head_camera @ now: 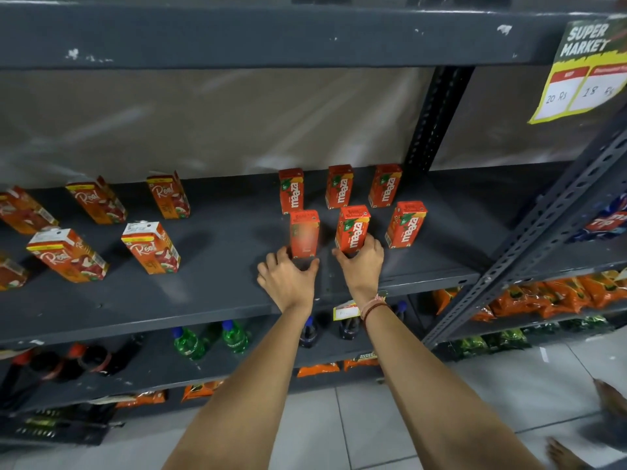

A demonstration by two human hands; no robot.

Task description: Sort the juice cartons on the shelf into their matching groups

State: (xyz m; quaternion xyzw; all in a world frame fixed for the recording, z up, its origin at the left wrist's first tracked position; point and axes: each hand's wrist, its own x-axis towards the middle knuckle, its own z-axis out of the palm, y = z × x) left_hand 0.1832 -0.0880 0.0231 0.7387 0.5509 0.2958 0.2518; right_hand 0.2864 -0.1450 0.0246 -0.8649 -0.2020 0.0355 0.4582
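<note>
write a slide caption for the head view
Both hands, left and right, straighten small red Maaza juice cartons on a dark grey metal shelf.

I see a dark grey painted metal shelf (210,293), matt, its paint chipped to white in spots along the upper edge. The small orange-red Maaza cartons (405,225) look like coated paperboard with a slight sheen, as do the taller orange Real cartons (151,247). Behind them hangs a wrinkled, glossy translucent plastic sheet (203,120). The yellow-edged price sign (590,69) is smooth printed paper. Below, green plastic bottles (190,344) shine, and the pale floor tiles (373,422) look smooth.
</note>
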